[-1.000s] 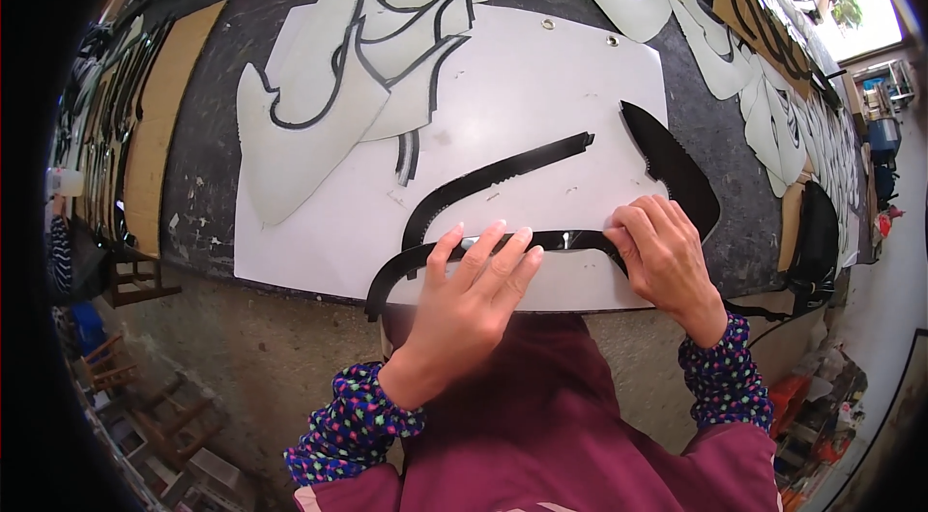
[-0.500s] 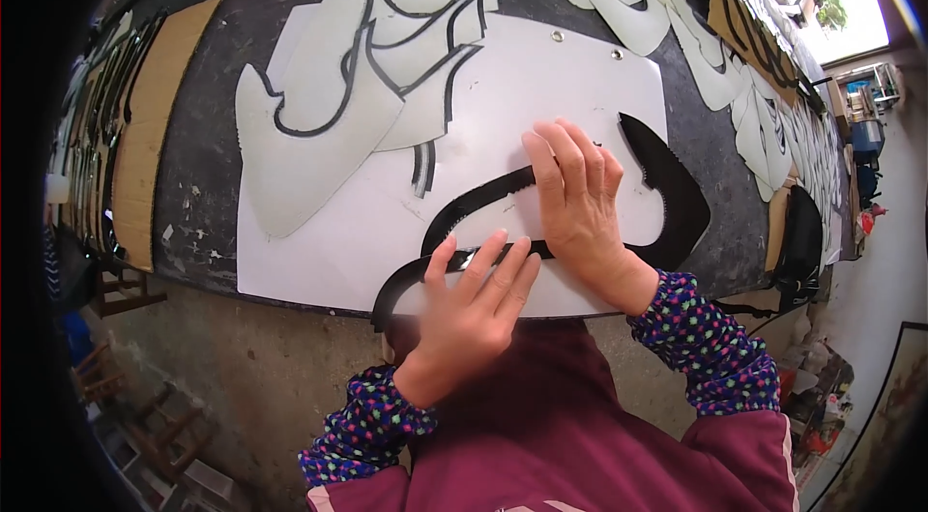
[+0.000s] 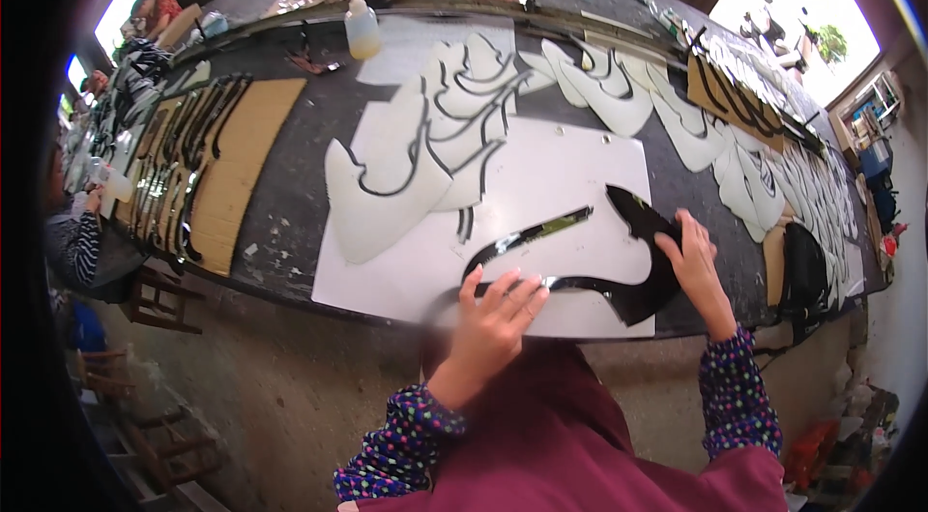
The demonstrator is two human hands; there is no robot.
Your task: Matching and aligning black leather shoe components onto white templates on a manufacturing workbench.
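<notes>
A glossy black cut piece (image 3: 661, 270), with a broad pointed end and long curved strips, lies on a white sheet (image 3: 570, 164) at the table's near edge. My left hand (image 3: 498, 323) rests its outstretched fingers on the lower strip. At the broad end, my right hand (image 3: 698, 265) holds the outer edge between thumb and fingers. Part of the strip is hidden under my left fingers. Beyond the hands, overlapping pale curved pieces with black edging (image 3: 387, 203) cover the sheet's left part.
Glossy black strips lie on a cardboard sheet (image 3: 261, 140) to the left, with a wooden stool (image 3: 166, 299) below. A pump bottle (image 3: 362, 29) stands farther back. More pale pieces (image 3: 691, 130) and a black bag (image 3: 804, 265) line the right. Another person's hand (image 3: 94, 201) shows at far left.
My right hand has moved right, from the middle of the black piece to its broad end. My left hand stays at the lower strip. The view has tilted up, showing more of the table's far side.
</notes>
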